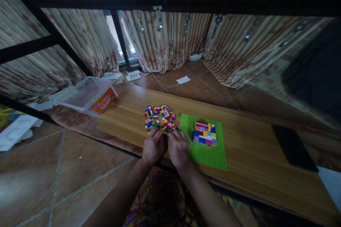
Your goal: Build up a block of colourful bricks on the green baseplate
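Note:
A pile of small coloured bricks lies on a wooden board. Beside it on the right is a green baseplate carrying a multicoloured block of stacked bricks. My left hand and my right hand rest side by side at the near edge of the pile, knuckles up, fingers curled down among the bricks. The fingertips are hidden, so what they pinch cannot be made out. My right hand overlaps the baseplate's left edge.
A clear plastic box with an orange label lies at the board's left end. A dark flat phone-like slab lies at the right. Black metal bars cross overhead, curtains hang behind, and tiled floor surrounds the board.

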{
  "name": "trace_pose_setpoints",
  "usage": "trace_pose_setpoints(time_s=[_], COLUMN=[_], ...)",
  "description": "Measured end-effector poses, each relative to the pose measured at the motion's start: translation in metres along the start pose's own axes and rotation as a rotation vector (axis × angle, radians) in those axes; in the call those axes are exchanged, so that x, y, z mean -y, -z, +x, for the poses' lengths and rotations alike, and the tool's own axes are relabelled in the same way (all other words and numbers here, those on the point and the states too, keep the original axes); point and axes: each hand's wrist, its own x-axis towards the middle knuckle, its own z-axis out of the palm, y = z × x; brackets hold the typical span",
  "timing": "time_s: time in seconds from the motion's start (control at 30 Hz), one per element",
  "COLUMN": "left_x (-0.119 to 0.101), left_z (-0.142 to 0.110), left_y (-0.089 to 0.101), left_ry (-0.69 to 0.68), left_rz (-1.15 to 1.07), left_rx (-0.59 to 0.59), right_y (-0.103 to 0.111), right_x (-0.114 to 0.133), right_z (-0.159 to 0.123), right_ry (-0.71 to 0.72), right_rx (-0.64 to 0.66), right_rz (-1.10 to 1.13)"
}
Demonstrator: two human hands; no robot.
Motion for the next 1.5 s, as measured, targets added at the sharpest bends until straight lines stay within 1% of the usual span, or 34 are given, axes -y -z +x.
trace_pose_setpoints(time_s=[0.1,0.2,0.27,0.37,0.43,0.47,0.57,0.63,0.73,0.83,1.0,1.2,1.3,1.5], left_x=[0.001,0.001,0.0,-0.002,-0.002,-0.002,-0.001,0.0,0.0,0.0,0.001,0.001,0.0,-0.002], left_z=[0.0,0.001,0.001,0.001,0.001,0.001,0.001,0.001,0.001,0.001,0.001,0.001,0.002,0.001], left_y=[0.0,0.0,0.001,0.002,0.002,0.002,0.002,0.001,0.0,-0.001,-0.001,-0.001,-0.001,0.0], left_ry=[-0.007,-0.004,0.001,0.011,0.017,0.02,0.019,0.011,0.007,0.012,-0.002,-0.01,-0.01,0.007], left_rz=[0.002,0.011,0.011,0.003,0.003,0.007,0.033,0.049,0.074,0.089,0.078,0.077,0.077,0.063], left_rx=[-0.003,0.0,0.002,0.009,0.017,0.02,0.019,0.011,0.001,-0.007,-0.028,-0.031,-0.024,-0.015], right_y=[-0.001,0.007,0.019,0.048,0.071,0.081,0.106,0.115,0.118,0.113,0.104,0.105,0.106,0.107], right_x=[0.002,0.006,0.009,0.005,-0.008,-0.018,-0.061,-0.092,-0.126,-0.141,-0.146,-0.149,-0.151,-0.155], right_z=[0.002,0.001,-0.002,-0.01,-0.015,-0.017,-0.015,-0.009,0.003,0.012,0.017,0.02,0.022,0.023], right_ry=[-0.017,-0.026,-0.028,-0.091,-0.148,-0.182,-0.308,-0.372,-0.368,-0.306,-0.204,-0.124,-0.144,-0.247], right_rx=[-0.001,0.015,0.003,-0.089,-0.158,-0.188,-0.293,-0.288,-0.208,-0.135,-0.078,-0.047,-0.036,-0.02], right_rz=[-0.028,0.043,0.167,0.357,0.408,0.426,0.422,0.343,0.259,0.223,0.173,0.111,0.142,0.282])
